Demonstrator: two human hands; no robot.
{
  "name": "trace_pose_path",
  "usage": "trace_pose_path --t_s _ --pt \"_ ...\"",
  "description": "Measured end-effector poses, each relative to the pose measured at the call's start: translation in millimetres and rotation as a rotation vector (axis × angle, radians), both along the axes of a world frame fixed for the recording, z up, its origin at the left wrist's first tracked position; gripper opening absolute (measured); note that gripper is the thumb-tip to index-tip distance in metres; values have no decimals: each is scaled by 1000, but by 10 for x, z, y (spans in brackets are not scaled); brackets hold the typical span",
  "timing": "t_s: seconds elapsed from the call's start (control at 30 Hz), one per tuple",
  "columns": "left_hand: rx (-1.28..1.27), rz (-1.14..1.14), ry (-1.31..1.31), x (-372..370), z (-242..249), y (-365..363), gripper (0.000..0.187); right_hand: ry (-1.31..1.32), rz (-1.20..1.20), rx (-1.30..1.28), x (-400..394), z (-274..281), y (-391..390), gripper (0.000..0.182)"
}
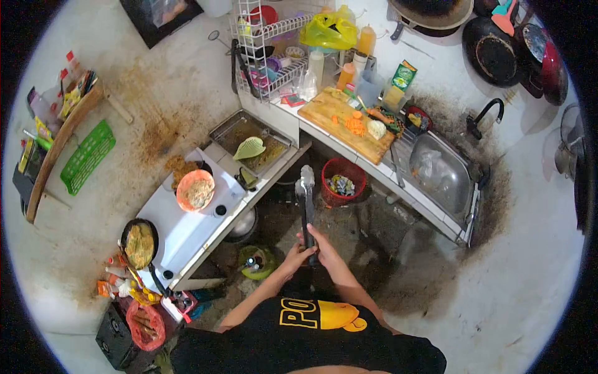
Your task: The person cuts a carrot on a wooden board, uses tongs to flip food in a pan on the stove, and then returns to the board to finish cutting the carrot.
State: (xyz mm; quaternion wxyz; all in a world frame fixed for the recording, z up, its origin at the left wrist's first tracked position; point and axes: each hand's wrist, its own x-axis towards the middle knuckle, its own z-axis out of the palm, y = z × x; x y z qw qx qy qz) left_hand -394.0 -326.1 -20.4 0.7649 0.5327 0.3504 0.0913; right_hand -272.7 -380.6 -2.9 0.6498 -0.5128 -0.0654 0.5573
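Note:
In front of my body, a pair of tongs point(306, 193) with a metal head and dark handles points away from me. My left hand point(295, 258) is closed around the handle from the left. On the other side, my right hand point(322, 247) grips the same handle, and the two hands touch. Past the tongs' tip on the right stands a red bin point(342, 167) with light-coloured rubbish in it. To the left, a frying pan point(138, 244) with a yellow flat food sits on the stove point(193, 234), along with an orange bowl point(195, 190) of pale mixture.
A wooden cutting board point(324, 112) with cut carrots lies on the right counter beside the sink point(441, 174). A metal tray point(218, 134) with a green strainer point(249, 148) is at the back. Several pans point(492, 50) hang on the right wall.

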Motion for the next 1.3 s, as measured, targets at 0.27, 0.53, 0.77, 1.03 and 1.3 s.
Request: trace_pose_path --t_s 0.27,0.53,0.77,1.03,1.3 --pt "-39 320 -69 844 3 689 43 -87 337 -138 862 102 918 52" --pt "568 703 355 1367 -445 2418 58 -445 361 -191 1936 392 1864 51" --pt "712 668 998 1280 -615 3602 86 -724 -80 -167 2988 742 1701 41" --pt "932 480 1156 1481 -1204 3928 66 -1158 -619 -564 3595 350 737 17" --pt "1240 395 1167 1848 -1037 3774 59 -1426 -491 -1247 3597 34 519 50"
